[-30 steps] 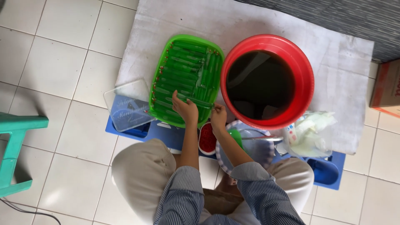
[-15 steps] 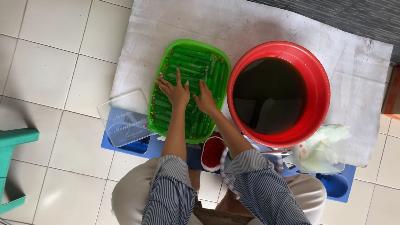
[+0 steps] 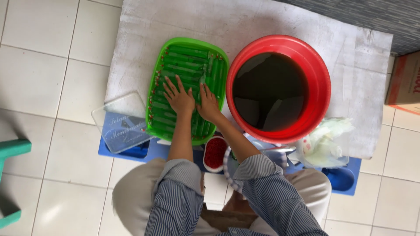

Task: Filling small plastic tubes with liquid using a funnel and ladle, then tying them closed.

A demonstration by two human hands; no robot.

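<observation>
Tray (image 3: 158,87): one green tray lies on a pale mat (image 3: 271,22), just left of one red basin (image 3: 321,83) that is full of dark liquid. The tray is packed with thin green tubes (image 3: 183,59) laid in rows; they are too many and too close to count. Most run across the tray, while a few near its right edge seem to run the other way. The tray's long axis runs away from the person, tilted a little to the right.

Both hands lie flat on the tubes in the near half of the tray, fingers spread and pointing away. The left hand (image 3: 178,97) sits near the middle. The right hand (image 3: 207,104) sits beside it, toward the basin side, and the two nearly touch at the thumbs. Neither hand is closed around anything; the palms press or rest on the tubes. Both are equally on the tray, so neither is the nearer, though the right is closer to the basin.

Near the tray's left corner lies one clear lid (image 3: 118,122), partly over a blue stand (image 3: 131,150). Below the tray sits one small red cup (image 3: 215,154). One crumpled plastic bag (image 3: 326,140) lies at the basin's near right side. One cardboard box (image 3: 404,83) shows at the right edge, and part of a teal stool (image 3: 11,150) at the left.
</observation>
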